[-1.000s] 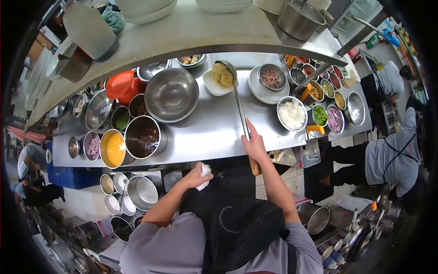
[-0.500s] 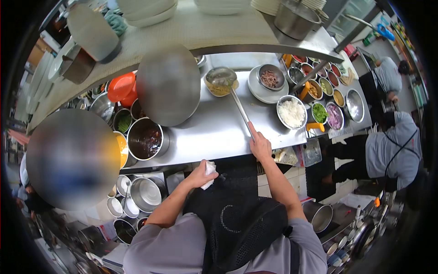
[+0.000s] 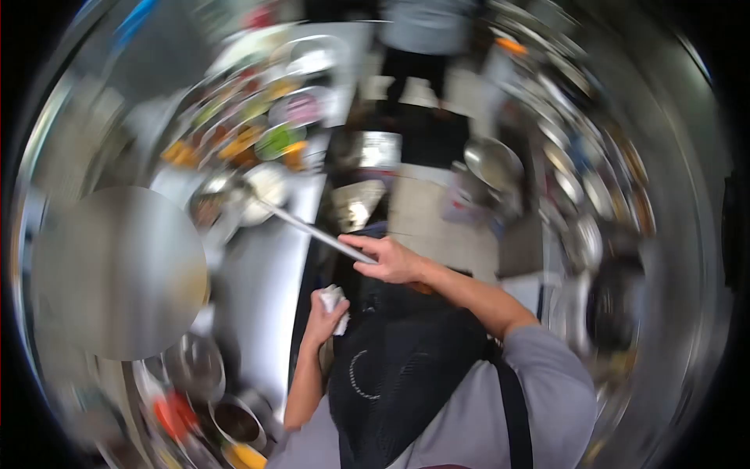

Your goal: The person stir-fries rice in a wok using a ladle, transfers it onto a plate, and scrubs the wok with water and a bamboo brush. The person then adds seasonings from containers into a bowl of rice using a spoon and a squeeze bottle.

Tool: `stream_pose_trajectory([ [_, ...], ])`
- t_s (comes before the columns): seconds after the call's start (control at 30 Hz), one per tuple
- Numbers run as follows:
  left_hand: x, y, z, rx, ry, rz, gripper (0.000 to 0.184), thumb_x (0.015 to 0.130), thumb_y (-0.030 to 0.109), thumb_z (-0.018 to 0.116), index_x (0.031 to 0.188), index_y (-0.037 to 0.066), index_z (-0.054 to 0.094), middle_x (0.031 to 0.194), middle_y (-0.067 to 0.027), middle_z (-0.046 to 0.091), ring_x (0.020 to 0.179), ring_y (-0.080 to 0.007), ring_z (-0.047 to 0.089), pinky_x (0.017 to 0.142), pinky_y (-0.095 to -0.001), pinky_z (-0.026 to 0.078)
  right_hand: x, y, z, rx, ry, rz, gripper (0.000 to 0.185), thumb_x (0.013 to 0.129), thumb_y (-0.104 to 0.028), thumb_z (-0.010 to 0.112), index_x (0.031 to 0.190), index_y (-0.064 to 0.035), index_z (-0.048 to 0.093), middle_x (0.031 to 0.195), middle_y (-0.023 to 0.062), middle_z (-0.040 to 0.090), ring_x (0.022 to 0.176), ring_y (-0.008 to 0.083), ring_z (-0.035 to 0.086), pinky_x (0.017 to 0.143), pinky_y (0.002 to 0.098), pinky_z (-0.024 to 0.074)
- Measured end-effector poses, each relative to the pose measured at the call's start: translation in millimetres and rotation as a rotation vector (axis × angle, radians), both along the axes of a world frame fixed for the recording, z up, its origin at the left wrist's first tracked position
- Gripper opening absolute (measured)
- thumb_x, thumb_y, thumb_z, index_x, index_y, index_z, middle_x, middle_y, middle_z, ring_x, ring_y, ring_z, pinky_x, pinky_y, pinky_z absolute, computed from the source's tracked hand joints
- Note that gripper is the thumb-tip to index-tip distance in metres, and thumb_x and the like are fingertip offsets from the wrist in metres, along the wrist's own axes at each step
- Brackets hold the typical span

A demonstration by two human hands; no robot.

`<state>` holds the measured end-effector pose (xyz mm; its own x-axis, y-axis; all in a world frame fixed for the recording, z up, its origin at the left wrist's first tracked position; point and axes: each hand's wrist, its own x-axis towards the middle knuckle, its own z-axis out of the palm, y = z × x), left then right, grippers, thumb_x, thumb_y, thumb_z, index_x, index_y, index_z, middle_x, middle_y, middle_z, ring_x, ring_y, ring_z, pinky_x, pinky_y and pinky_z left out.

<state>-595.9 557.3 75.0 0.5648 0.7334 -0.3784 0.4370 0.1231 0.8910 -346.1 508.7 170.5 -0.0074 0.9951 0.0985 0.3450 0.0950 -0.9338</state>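
My right hand is closed round the handle end of a long metal ladle, with its index finger stretched along the shaft. The ladle's head lies toward the left, above or beside a bowl of white chopped food; motion blur hides whether they touch. In my left hand is a crumpled white cloth, held low in front of my apron, near the counter's edge. What the ladle contains cannot be made out.
The steel counter runs along my left, with containers of green and purple chopped food farther up. A person stands ahead. Pots and pans line the right side. A dark pot sits lower left.
My view has swung to the right, blurring the scene. The ladle has left the bowl of yellowish food and moved rightward with my right hand. The cloth stays in my left hand.
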Motion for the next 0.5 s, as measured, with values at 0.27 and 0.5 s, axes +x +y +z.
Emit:
stream_pose_trajectory([
  [0.27, 159, -21, -15, -0.011, -0.014, -0.824, 0.044, 0.084, 0.020, 0.074, 0.110, 0.004, 0.042, 0.095, -0.0082, 0.057, 0.081, -0.0155, 0.056, 0.071, -0.0310, 0.050, 57, -321, 0, -0.111, -0.402, -1.222, 0.059, 0.087, -0.018, 0.062, 0.142, -0.0154, 0.044, 0.094, 0.0227, 0.067, 0.075, 0.0353, 0.068, 0.070, 0.0389, 0.0527],
  [0.5, 323, -144, -30, -0.006, -0.177, -1.048, 0.052, 0.084, 0.019, 0.073, 0.122, 0.001, 0.043, 0.106, -0.0111, 0.056, 0.096, -0.0189, 0.054, 0.084, -0.0329, 0.047, 46, -551, -20, -0.464, -0.470, -2.006, 0.062, 0.085, -0.016, 0.061, 0.144, -0.0169, 0.039, 0.085, 0.0294, 0.064, 0.081, 0.0469, 0.063, 0.073, 0.0511, 0.0504],
])
